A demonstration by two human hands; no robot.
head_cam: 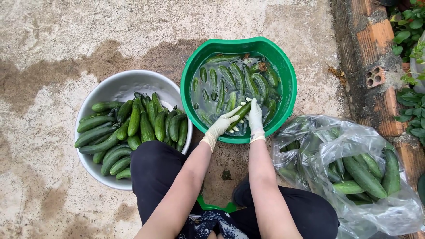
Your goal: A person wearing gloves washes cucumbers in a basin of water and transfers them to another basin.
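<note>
Both my hands wear pale rubber gloves and reach into a green plastic tub (190, 75) filled with water and several floating cucumbers. My left hand (222, 124) and my right hand (255, 116) together grip one green cucumber (241, 113) at the tub's near side, just above the water. The cucumber lies slanted between the two hands, its lower end covered by my left fingers.
A metal basin (119, 86) at the left holds a pile of cucumbers (133, 128). A clear plastic bag (354, 172) with more cucumbers lies at the right. A brick edge (376, 57) and plants border the wet concrete ground. My dark-trousered knees are at the bottom.
</note>
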